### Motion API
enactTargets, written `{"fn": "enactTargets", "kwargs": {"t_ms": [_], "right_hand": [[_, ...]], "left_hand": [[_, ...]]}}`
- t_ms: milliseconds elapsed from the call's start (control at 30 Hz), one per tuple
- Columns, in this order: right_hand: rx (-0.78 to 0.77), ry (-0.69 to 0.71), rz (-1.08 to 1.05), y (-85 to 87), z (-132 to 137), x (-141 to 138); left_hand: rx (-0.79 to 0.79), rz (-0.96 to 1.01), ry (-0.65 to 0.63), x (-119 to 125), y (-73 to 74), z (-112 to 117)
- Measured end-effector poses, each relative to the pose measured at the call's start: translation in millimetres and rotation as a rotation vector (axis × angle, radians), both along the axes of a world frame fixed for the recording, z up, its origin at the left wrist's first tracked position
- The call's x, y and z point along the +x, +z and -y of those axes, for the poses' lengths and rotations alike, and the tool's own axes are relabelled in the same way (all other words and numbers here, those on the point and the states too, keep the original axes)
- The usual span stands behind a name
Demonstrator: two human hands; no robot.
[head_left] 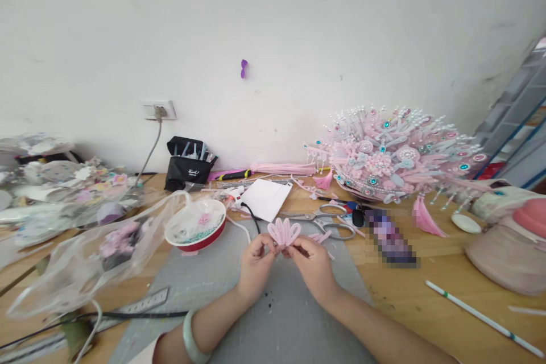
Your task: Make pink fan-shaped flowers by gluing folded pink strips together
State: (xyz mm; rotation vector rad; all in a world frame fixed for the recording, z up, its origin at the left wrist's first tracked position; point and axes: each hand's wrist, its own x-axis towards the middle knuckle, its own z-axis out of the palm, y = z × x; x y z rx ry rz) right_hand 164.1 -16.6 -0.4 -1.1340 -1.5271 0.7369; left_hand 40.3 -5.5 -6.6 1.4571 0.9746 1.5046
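Observation:
A pink looped pipe-cleaner flower (284, 232) is held up over the grey cutting mat (294, 318), its loops fanned upward. My left hand (259, 264) pinches its base from the left, fingers closed. From the other side my right hand (313, 267) pinches the same base, also closed. The fingertips nearly meet and hide the bottom of the flower. Behind my right hand lie pink strips (319, 237) and a pair of scissors (326, 219). A red-and-white bowl (202, 243) of small turquoise beads stands left of my left hand.
A large pink beaded headdress (384, 153) fills the back right, near a phone (390, 239). A white paper (265, 199), a glue gun (235, 194) and a black pouch (187, 170) line the back. Plastic bags (85, 278) crowd the left. A striped stick (482, 317) lies right.

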Motion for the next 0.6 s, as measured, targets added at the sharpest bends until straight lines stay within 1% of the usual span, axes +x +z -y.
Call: {"fn": "enactTargets", "kwargs": {"t_ms": [167, 233, 367, 500, 600], "right_hand": [[0.113, -0.011, 0.152, 1.9, 1.0, 3.7], [0.135, -0.016, 0.193, 2.1, 1.7, 4.9], [0.120, -0.028, 0.249, 1.3, 1.8, 4.6], [0.081, -0.022, 0.269, 0.2, 1.6, 0.9], [0.058, 0.017, 0.293, 1.9, -0.3, 1.8]], "left_hand": [[0.017, -0.042, -0.008, -0.1, 0.4, 0.0], [0.026, -0.075, -0.015, -0.2, 0.8, 0.5], [0.033, -0.151, -0.035, -0.8, 0.4, 0.9], [0.037, -0.199, 0.004, -1.9, -2.6, -0.8], [-0.003, -0.177, 0.032, -2.6, -3.0, -2.8]]}}
